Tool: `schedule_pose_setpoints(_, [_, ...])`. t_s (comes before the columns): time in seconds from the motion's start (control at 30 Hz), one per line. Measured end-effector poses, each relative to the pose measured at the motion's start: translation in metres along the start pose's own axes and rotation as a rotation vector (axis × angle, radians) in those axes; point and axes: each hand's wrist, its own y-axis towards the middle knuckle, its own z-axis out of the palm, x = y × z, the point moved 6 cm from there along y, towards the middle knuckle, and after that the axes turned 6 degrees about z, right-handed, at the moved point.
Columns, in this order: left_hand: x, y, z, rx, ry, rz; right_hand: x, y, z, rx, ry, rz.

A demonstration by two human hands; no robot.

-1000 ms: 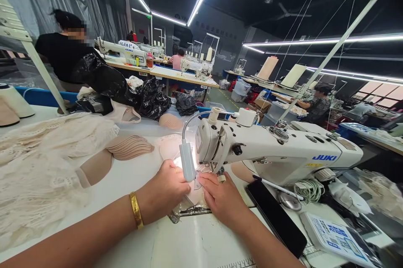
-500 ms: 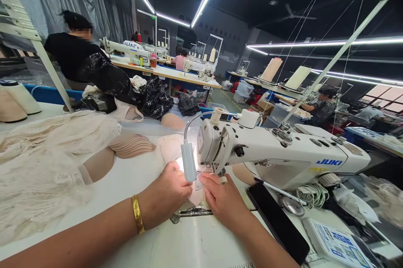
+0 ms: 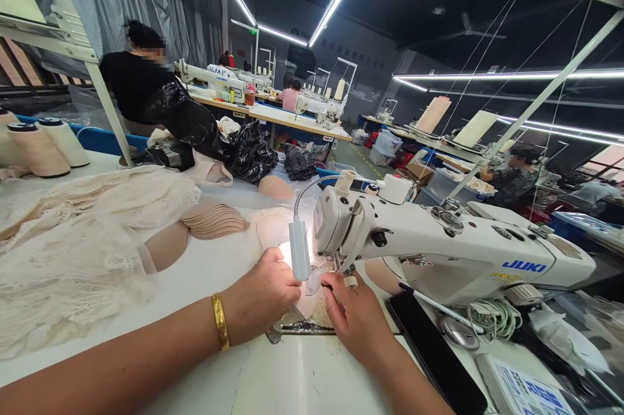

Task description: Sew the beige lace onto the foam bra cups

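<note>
My left hand (image 3: 266, 294), with a gold bangle on its wrist, is closed on the edge of a pale pink fabric piece (image 3: 308, 306) under the sewing machine's head. My right hand (image 3: 358, 314) is at the right of this piece, close to the needle area, its fingers curled together. A small dark thing (image 3: 328, 287) shows at its fingertips; its kind I cannot make out. The white sewing machine (image 3: 448, 252) stands over the work. A grey lamp (image 3: 299, 249) on a bendy neck lights the fabric and hides part of it and the left fingertips.
Cream lace (image 3: 88, 239) and a fanned stack of beige cups (image 3: 214, 218) lie at left. Right of my hand are a black phone (image 3: 433, 350), a coiled cable (image 3: 494, 319) and a white box (image 3: 521, 386). A person in black (image 3: 134, 83) sits beyond the table.
My right hand has drawn its fingers back from the fabric and curled them, and a dark thing now shows at the fingertips. My left hand keeps its hold. The view has shifted slightly left.
</note>
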Motion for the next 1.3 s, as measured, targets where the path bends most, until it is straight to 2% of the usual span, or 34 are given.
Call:
schedule_pose_setpoints(0.13, [0.002, 0.001, 0.003, 0.01, -0.006, -0.009, 0.002, 0.004, -0.007, -0.099, 0.021, -0.006])
schedule_pose_setpoints(0.27, [0.001, 0.001, 0.003, -0.027, -0.007, -0.001, 0.001, 0.006, -0.006, -0.068, 0.032, 0.035])
schedule_pose_setpoints(0.5, [-0.004, 0.0, -0.001, -0.066, -0.011, 0.005, 0.003, 0.004, -0.009, -0.096, 0.043, -0.017])
schedule_pose_setpoints(0.63, [-0.002, 0.0, 0.0, -0.047, 0.022, 0.007, 0.003, 0.003, -0.009, -0.107, 0.047, -0.026])
schedule_pose_setpoints(0.73, [0.002, 0.0, 0.003, -0.015, 0.023, -0.014, 0.003, 0.002, -0.008, -0.061, 0.033, -0.014])
schedule_pose_setpoints(0.8, [0.001, 0.0, 0.002, -0.014, 0.019, -0.023, 0.004, 0.001, -0.005, 0.014, 0.036, -0.016])
schedule_pose_setpoints(1.0, [-0.025, -0.006, -0.003, -0.051, 0.011, 0.027, 0.014, -0.004, 0.0, 0.235, 0.167, -0.09])
schedule_pose_setpoints(1.1, [-0.026, -0.007, -0.004, -0.065, -0.012, 0.01, 0.015, -0.004, 0.001, 0.256, 0.188, -0.074])
schedule_pose_setpoints(1.3, [-0.012, -0.003, 0.001, 0.003, 0.023, 0.044, 0.013, -0.001, 0.006, 0.233, 0.127, -0.04])
